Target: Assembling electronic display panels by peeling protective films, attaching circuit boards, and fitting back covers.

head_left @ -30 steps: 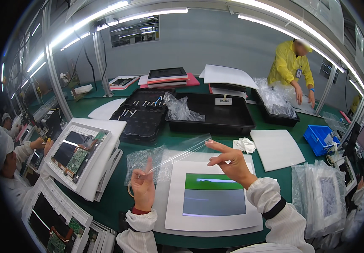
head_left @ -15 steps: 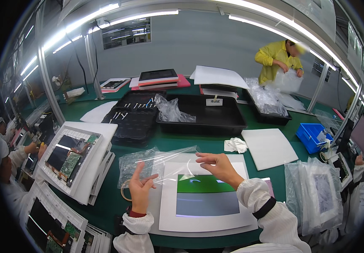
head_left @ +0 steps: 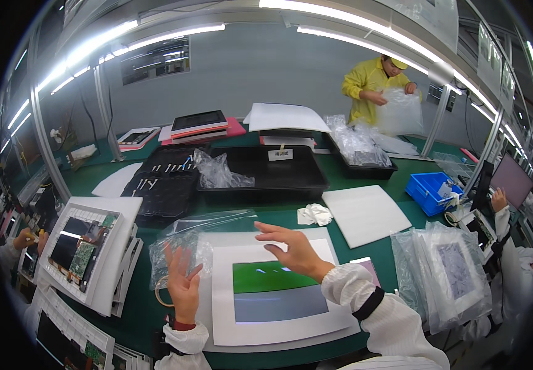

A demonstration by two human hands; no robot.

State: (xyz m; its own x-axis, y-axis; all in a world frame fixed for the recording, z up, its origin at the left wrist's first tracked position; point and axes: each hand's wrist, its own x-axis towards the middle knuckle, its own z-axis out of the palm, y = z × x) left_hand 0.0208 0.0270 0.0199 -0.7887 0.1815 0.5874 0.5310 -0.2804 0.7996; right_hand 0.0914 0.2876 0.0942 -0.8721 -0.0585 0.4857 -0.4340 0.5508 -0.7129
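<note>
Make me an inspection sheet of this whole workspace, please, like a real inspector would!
Surface: green bench, with many things on it.
Job's things: screen panel in a white frame, lying face up; clear film near both hands' fingertips, contact unclear.
Clutter: crumpled white cloth, open black tool case, black tray with crumpled plastic in it.
Hands: left hand open, fingers spread; right hand open above the panel.
Cables: dark cables hanging at the back left.
Surroundings: person in yellow holding a clear plastic bag; other people at both sides.
</note>
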